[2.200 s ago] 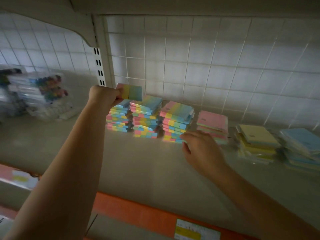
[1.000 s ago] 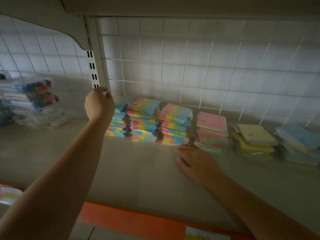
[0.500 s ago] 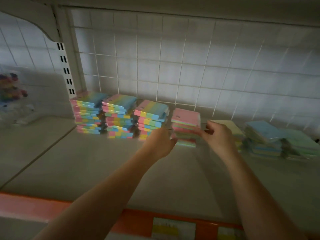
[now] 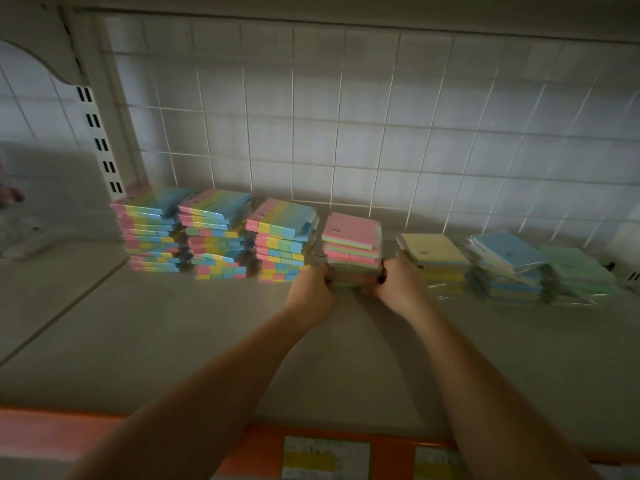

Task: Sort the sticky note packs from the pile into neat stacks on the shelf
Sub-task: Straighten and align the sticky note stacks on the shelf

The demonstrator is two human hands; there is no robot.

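Head view shows the left hand (image 4: 311,289) gripping the left side of the pink-topped stack (image 4: 351,252) on the shelf (image 4: 173,341), and the right hand (image 4: 398,287) gripping its right side. The stack sits between both grips, equally near, its height upright; squaring probably needs inward pressure.

Both hands, left hand (image 4: 313,289) and right hand (image 4: 398,289), grip the pink-topped stack (image 4: 351,249) between them on the shelf (image 4: 173,341).
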